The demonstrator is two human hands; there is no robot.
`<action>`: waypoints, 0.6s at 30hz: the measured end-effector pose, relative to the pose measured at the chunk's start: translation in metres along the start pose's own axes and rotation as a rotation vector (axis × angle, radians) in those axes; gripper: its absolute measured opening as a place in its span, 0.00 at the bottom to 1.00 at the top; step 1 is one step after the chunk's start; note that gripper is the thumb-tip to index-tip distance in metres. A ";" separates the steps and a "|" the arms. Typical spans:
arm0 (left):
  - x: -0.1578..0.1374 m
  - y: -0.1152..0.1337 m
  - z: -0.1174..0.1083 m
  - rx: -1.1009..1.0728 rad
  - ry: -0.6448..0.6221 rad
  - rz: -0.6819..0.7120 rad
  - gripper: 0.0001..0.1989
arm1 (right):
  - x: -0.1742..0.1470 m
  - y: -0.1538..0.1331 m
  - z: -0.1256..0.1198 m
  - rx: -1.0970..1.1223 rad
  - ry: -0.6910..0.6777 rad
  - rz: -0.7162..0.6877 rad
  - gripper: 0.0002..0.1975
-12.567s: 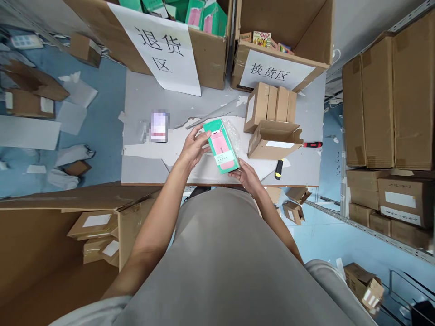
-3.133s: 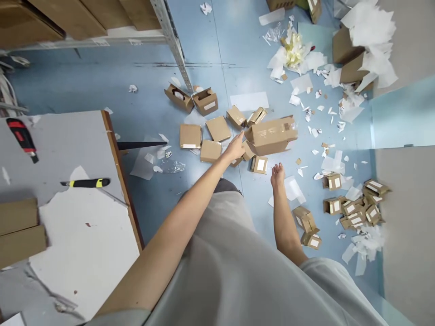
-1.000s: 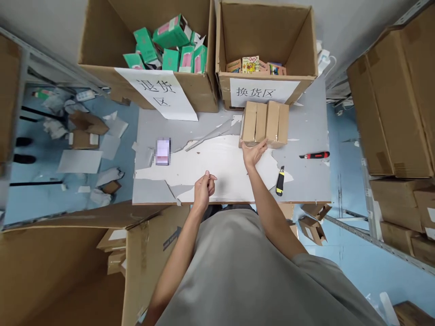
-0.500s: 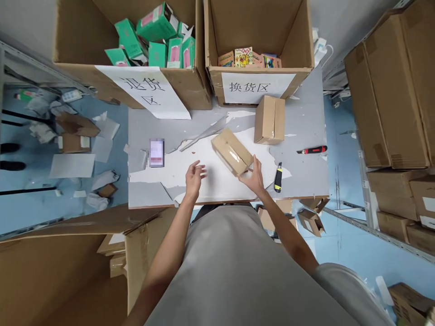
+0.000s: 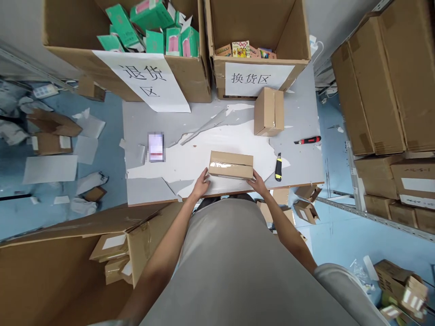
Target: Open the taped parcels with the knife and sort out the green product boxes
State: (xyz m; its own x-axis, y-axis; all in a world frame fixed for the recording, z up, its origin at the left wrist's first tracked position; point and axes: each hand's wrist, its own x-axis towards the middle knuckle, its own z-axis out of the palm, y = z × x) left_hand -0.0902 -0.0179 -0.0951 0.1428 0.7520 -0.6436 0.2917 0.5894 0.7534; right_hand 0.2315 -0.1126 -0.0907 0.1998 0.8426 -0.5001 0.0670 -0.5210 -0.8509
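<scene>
A small taped cardboard box (image 5: 231, 165) is held level between my two hands, above the white, torn part of the table top near its front edge. My left hand (image 5: 201, 183) is closed on the box's left end. At the right end, my right hand (image 5: 257, 183) grips the lower corner. Clear tape runs along the box's upper face. Behind it to the right stands another closed cardboard box (image 5: 268, 112). A black and yellow utility knife (image 5: 278, 167) lies right of my right hand.
A red and black utility knife (image 5: 307, 140) lies farther right, a phone (image 5: 156, 147) at left. Two large open cartons stand at the back: the left one (image 5: 190, 79) holds green boxes, the right one (image 5: 217, 77) small colourful packs. A big carton (image 5: 142, 246) sits at lower left.
The box has turned from slanted to lengthwise and come nearer the table's front edge. My left hand, free before, has taken hold of its left end; my right hand keeps its grip.
</scene>
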 end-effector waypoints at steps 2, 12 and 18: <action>0.004 0.002 0.006 0.009 -0.054 0.069 0.50 | 0.000 -0.002 0.012 0.022 0.017 0.008 0.40; -0.023 0.005 -0.012 -0.102 0.091 0.210 0.33 | -0.009 -0.025 0.031 -0.090 0.152 -0.044 0.31; -0.023 -0.003 -0.023 -0.027 0.117 0.009 0.27 | -0.001 -0.024 0.044 -0.189 0.067 0.019 0.36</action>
State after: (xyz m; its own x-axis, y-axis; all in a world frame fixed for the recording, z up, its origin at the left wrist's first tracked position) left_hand -0.1163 -0.0306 -0.0795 0.0332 0.7857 -0.6178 0.2653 0.5890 0.7633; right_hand 0.1873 -0.0948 -0.0771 0.2665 0.8247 -0.4988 0.2435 -0.5584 -0.7931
